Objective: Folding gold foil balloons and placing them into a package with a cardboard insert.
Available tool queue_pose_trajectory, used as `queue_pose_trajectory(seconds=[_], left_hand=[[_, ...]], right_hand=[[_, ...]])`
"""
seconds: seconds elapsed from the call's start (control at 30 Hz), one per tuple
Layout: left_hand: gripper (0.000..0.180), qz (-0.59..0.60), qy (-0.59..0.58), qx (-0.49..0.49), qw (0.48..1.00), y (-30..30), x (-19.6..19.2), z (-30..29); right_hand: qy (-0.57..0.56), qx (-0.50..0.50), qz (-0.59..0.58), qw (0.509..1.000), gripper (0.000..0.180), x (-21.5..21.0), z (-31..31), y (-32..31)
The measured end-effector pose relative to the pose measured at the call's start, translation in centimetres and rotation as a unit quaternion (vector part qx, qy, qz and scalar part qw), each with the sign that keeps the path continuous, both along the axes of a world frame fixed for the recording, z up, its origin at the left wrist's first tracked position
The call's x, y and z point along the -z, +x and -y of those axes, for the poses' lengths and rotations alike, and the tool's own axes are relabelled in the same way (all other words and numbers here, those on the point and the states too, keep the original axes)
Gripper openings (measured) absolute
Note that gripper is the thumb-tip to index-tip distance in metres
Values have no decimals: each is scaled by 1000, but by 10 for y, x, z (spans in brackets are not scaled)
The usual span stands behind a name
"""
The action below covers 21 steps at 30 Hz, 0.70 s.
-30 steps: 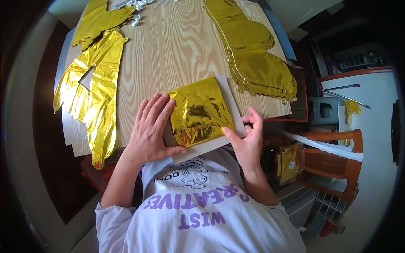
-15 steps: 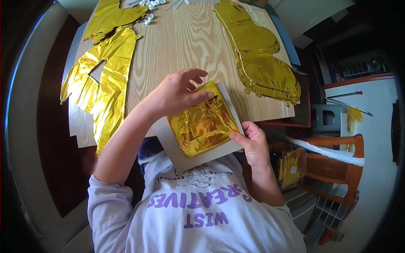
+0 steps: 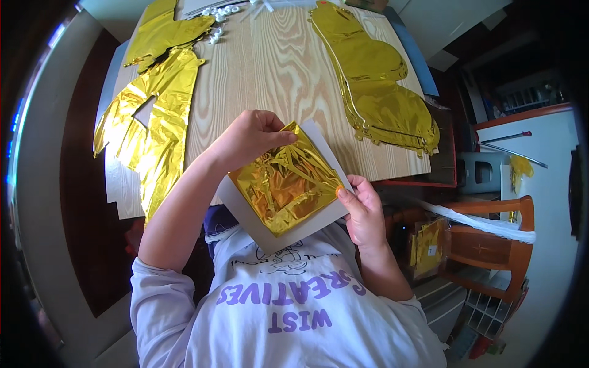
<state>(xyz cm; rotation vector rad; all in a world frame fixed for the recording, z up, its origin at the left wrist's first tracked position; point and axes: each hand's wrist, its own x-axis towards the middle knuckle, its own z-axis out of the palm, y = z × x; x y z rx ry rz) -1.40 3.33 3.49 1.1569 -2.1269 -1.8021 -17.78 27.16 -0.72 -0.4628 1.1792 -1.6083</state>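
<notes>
In front of my body, over the near edge of the table, is a folded gold foil balloon (image 3: 288, 181) lying on a pale square card (image 3: 320, 136). My right hand (image 3: 363, 211) grips the right corner of both, its thumb pressing on the foil and its fingers beneath the card. At the far corner my left hand (image 3: 261, 136) pinches the foil between thumb and curled fingers. The foil is creased, with raised folds running between the two hands.
On the wood-grain table (image 3: 264, 67), flat gold foil balloons (image 3: 165, 104) lie at left and another gold balloon (image 3: 386, 80) at right. Small white rings (image 3: 216, 21) sit at the far edge. A wooden chair (image 3: 485, 245) holding white strands (image 3: 485, 224) stands at right.
My left hand, spread above the foil before, has closed on its far corner, which is slightly pulled up. The card and foil have tilted a little. My right hand keeps its grip.
</notes>
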Motion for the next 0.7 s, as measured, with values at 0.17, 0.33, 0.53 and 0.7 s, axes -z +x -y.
queue_pose_trajectory(seconds=[0.17,0.33,0.53,0.7], left_hand=[[34,85,33,29,995,-4,-24,2],[28,-49,27,-30,998,-4,8,4],[28,-27,74,-33,996,-7,-9,7],[35,14,73,10,997,-6,-21,11]], right_hand=[[23,53,-20,998,35,-4,1,7],[20,79,-30,996,36,0,4,12],[16,99,-61,993,34,-2,10,10],[5,107,-62,992,31,-1,13,10]])
